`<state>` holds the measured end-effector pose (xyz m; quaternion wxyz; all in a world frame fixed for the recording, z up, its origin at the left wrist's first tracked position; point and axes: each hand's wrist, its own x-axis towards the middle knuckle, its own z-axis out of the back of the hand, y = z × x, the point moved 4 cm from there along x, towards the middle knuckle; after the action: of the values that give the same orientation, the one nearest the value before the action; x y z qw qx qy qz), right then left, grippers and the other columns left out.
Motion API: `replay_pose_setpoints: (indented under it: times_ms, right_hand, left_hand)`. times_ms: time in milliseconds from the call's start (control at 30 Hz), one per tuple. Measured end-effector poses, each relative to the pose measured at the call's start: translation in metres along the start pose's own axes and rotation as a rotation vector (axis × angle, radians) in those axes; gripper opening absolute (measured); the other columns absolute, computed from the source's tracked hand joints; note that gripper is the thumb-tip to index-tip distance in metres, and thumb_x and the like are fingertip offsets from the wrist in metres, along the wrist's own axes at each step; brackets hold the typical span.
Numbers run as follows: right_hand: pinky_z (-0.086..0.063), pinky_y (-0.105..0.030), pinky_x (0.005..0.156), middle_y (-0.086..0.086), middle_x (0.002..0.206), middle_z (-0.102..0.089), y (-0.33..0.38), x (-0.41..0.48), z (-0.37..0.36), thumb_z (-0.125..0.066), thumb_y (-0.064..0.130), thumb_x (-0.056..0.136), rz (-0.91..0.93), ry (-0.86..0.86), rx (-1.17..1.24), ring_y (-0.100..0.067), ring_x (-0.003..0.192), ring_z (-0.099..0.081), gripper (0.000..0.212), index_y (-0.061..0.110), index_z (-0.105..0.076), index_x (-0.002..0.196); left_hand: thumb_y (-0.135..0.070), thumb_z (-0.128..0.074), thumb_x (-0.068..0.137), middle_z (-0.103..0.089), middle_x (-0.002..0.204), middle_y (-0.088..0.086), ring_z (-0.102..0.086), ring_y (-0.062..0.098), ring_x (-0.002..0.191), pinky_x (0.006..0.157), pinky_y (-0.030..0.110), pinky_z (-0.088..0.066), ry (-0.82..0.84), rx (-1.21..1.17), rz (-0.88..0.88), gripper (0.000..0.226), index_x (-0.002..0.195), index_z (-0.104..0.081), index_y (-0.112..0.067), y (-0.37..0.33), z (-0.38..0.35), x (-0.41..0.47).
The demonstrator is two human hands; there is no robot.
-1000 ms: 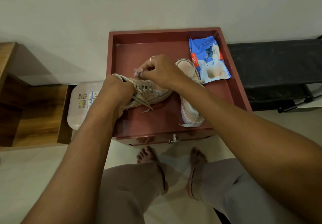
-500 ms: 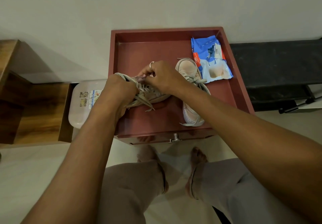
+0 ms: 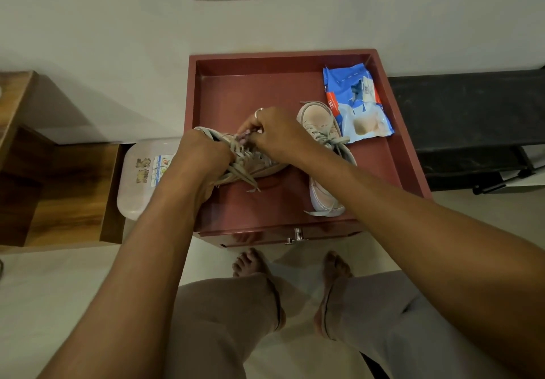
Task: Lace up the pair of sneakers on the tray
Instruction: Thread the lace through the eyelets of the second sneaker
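- Head view, largest thing first: the red tray point(image 3: 218, 89) carries both sneakers; it has raised walls and sits on a low cabinet against the wall.
- The second sneaker point(image 3: 320, 172) lies along the tray's right half, toe toward the far wall and heel near the front edge, with loose lace ends trailing. Its laces look slack, so it probably still needs work.
- The first sneaker point(image 3: 256, 163) lies tilted by the tray's left edge, under both hands.
- A blue packet point(image 3: 354, 104) rests in the far right corner, touching the second sneaker's toe.
- The left hand point(image 3: 203, 154) is closed around the first sneaker's heel end at the left edge, steadying it.
- The right hand point(image 3: 277, 133) has its fingertips pinched together on a lace point(image 3: 240, 169) over the eyelets; how firmly, I cannot tell.
- Risks, as I judge them: the pinched lace end could slip or miss its eyelet, since the fingers hide the hole; a hard pull could drag the sneaker over the left wall; uneven tension could leave one end too short to tie; the loose ends may tangle.
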<state>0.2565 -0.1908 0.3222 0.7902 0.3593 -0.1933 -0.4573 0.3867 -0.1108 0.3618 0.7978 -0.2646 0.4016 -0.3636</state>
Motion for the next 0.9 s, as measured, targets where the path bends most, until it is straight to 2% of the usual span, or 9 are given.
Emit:
replay_pose_setpoints:
  times_ms: [67, 133, 200, 267, 367, 467, 567, 733, 900]
  right_hand:
    - [-0.055, -0.024, 0.069, 0.010, 0.081, -0.074, 0.017, 0.000, 0.001, -0.065, 0.006, 0.090, 0.058, -0.008, 0.096, -0.002, 0.072, -0.067, 0.023, 0.026, -0.078, 0.091]
    - [-0.052, -0.024, 0.067, 0.007, 0.086, -0.075, 0.020, 0.000, 0.000, -0.065, 0.008, 0.089, 0.081, -0.027, 0.076, -0.004, 0.072, -0.066, 0.022, 0.026, -0.078, 0.091]
    - [-0.047, -0.023, 0.065, 0.003, 0.095, -0.076, 0.007, -0.002, 0.000, -0.066, 0.011, 0.089, 0.043, -0.027, -0.089, -0.007, 0.079, -0.065, 0.018, 0.020, -0.080, 0.096]
    - [-0.047, -0.026, 0.068, 0.002, 0.101, -0.075, -0.007, -0.006, 0.005, -0.066, 0.017, 0.089, -0.020, -0.013, -0.322, -0.016, 0.092, -0.068, 0.018, 0.022, -0.080, 0.100]
    - [-0.048, -0.028, 0.070, 0.002, 0.099, -0.076, -0.015, -0.004, 0.021, -0.066, 0.025, 0.090, -0.053, -0.076, -0.591, -0.020, 0.095, -0.069, 0.016, 0.026, -0.079, 0.100]
    - [-0.055, -0.031, 0.072, 0.006, 0.096, -0.076, -0.012, -0.005, 0.028, -0.067, 0.025, 0.089, -0.045, -0.123, -0.523, -0.016, 0.091, -0.069, 0.015, 0.029, -0.080, 0.097]
    - [-0.047, -0.030, 0.065, 0.005, 0.101, -0.075, -0.013, -0.009, 0.015, -0.068, 0.028, 0.089, -0.058, 0.010, -0.545, -0.018, 0.093, -0.068, 0.017, 0.030, -0.079, 0.101]
    - [-0.041, -0.031, 0.066, -0.003, 0.102, -0.074, -0.010, -0.004, 0.016, -0.070, 0.032, 0.087, -0.113, 0.081, -0.675, -0.025, 0.093, -0.068, 0.021, 0.026, -0.077, 0.106]
    - [-0.041, -0.032, 0.066, -0.009, 0.100, -0.072, -0.007, -0.007, 0.015, -0.066, 0.026, 0.090, -0.097, -0.009, -0.806, -0.030, 0.093, -0.068, 0.018, 0.014, -0.072, 0.100]
  left_hand:
    - [-0.010, -0.065, 0.087, -0.070, 0.086, 0.016, -0.070, 0.034, 0.084, 0.081, 0.053, -0.058, 0.009, -0.017, 0.001, 0.002, 0.089, -0.067, -0.010, 0.000, 0.000, 0.000]
    - [-0.010, -0.066, 0.086, -0.070, 0.085, 0.016, -0.070, 0.035, 0.084, 0.081, 0.054, -0.058, 0.008, -0.027, -0.012, 0.002, 0.087, -0.067, -0.011, 0.000, 0.000, 0.000]
    - [-0.008, -0.065, 0.086, -0.070, 0.086, 0.015, -0.070, 0.033, 0.086, 0.083, 0.051, -0.057, 0.009, -0.002, -0.012, 0.008, 0.081, -0.064, -0.014, -0.001, 0.000, -0.001]
    - [-0.006, -0.065, 0.086, -0.069, 0.088, 0.014, -0.069, 0.032, 0.087, 0.084, 0.050, -0.057, 0.012, 0.005, -0.007, 0.014, 0.077, -0.062, -0.016, -0.002, 0.000, -0.002]
    - [-0.005, -0.064, 0.085, -0.070, 0.088, 0.014, -0.070, 0.031, 0.087, 0.083, 0.051, -0.057, 0.013, -0.003, -0.007, 0.013, 0.078, -0.063, -0.016, -0.002, 0.001, -0.001]
    - [-0.005, -0.064, 0.085, -0.070, 0.089, 0.015, -0.070, 0.032, 0.088, 0.083, 0.051, -0.057, 0.012, 0.004, -0.016, 0.012, 0.079, -0.063, -0.015, -0.001, 0.001, -0.001]
    - [-0.004, -0.065, 0.083, -0.071, 0.089, 0.019, -0.070, 0.035, 0.088, 0.083, 0.054, -0.057, 0.003, -0.003, -0.024, 0.006, 0.081, -0.064, -0.009, -0.002, 0.001, 0.000]
    - [-0.002, -0.066, 0.081, -0.071, 0.087, 0.018, -0.070, 0.035, 0.087, 0.083, 0.053, -0.057, 0.008, -0.020, -0.017, 0.009, 0.078, -0.064, -0.010, 0.000, 0.001, 0.000]
    - [-0.004, -0.066, 0.082, -0.071, 0.088, 0.017, -0.071, 0.034, 0.087, 0.083, 0.053, -0.057, 0.007, -0.026, -0.014, 0.010, 0.077, -0.064, -0.013, 0.001, 0.001, 0.003]
